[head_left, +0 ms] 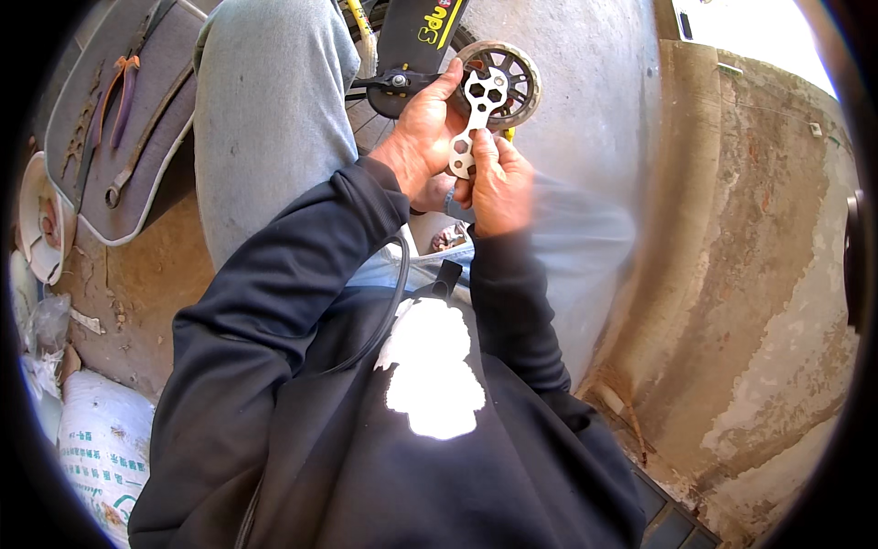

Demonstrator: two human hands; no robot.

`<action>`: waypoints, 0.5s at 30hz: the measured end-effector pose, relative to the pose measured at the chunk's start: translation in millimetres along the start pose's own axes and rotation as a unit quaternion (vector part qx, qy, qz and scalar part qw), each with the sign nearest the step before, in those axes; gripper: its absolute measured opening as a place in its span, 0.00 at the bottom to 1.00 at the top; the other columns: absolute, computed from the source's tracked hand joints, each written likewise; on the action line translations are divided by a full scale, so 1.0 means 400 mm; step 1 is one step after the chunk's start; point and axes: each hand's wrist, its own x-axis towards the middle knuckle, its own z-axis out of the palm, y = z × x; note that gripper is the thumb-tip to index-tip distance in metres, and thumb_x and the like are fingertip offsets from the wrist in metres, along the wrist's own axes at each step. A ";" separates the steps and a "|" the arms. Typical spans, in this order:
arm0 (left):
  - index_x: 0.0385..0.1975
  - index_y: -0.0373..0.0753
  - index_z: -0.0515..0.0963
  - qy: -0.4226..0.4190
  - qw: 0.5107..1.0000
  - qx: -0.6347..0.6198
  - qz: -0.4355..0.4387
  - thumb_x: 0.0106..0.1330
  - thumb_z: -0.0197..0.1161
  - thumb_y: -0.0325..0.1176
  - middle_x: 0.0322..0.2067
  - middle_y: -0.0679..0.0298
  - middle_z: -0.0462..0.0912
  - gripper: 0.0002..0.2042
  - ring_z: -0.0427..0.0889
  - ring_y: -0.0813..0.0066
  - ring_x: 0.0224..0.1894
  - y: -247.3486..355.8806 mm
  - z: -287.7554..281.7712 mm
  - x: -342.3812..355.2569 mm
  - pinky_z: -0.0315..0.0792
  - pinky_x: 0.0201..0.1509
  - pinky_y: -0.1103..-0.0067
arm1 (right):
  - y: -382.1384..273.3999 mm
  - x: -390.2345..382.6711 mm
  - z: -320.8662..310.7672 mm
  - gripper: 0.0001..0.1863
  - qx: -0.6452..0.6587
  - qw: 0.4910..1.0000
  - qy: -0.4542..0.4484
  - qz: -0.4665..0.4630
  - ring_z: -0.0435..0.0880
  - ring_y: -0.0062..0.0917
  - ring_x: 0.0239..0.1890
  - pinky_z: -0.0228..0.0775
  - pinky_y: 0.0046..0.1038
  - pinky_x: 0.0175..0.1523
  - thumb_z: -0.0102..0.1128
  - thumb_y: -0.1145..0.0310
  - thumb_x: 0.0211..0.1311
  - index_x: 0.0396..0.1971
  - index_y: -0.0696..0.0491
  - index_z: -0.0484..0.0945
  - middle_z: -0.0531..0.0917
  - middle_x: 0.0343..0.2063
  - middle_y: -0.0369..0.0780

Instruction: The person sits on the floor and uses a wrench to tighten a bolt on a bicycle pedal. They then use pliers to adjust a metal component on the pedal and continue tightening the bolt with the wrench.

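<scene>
A flat silver multi-hole wrench with hexagonal openings lies across the face of a small training wheel with a clear tyre and black spokes. My right hand pinches the wrench's lower end between thumb and fingers. On the wheel's left edge rests the thumb of my left hand; its fingers curl in behind the wheel and wrench, partly hidden. Beside that thumb, a black bracket with a bolt sits on the child's bicycle, below a black guard with yellow markings.
At the left a grey padded mat carries orange-and-purple pliers, a long ring spanner and other tools. A white round container and a printed sack are below it. A worn wall rises at the right.
</scene>
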 end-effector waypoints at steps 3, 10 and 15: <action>0.52 0.41 0.69 -0.047 0.999 -0.001 -0.024 0.67 0.52 0.46 0.47 0.61 0.78 0.20 0.77 0.66 0.48 0.017 -0.023 0.004 0.71 0.54 0.68 | -0.008 0.003 0.009 0.13 -0.021 0.999 -0.030 0.015 0.66 0.12 0.08 0.53 0.14 0.12 0.50 0.62 0.67 0.30 0.57 0.76 0.75 0.14 0.34; 0.51 0.39 0.69 -0.052 0.998 0.013 -0.022 0.68 0.50 0.46 0.45 0.60 0.77 0.19 0.77 0.67 0.46 0.015 -0.007 0.002 0.73 0.52 0.68 | -0.003 -0.019 0.015 0.12 0.026 0.999 -0.035 -0.010 0.68 0.11 0.10 0.54 0.14 0.14 0.53 0.64 0.66 0.28 0.57 0.76 0.75 0.15 0.33; 0.50 0.40 0.71 -0.009 1.000 -0.002 0.000 0.68 0.52 0.45 0.45 0.61 0.77 0.18 0.76 0.66 0.48 0.012 -0.013 0.008 0.71 0.55 0.65 | -0.029 -0.025 -0.013 0.10 -0.043 0.998 -0.023 -0.040 0.75 0.13 0.15 0.60 0.13 0.15 0.53 0.67 0.65 0.28 0.59 0.76 0.79 0.19 0.36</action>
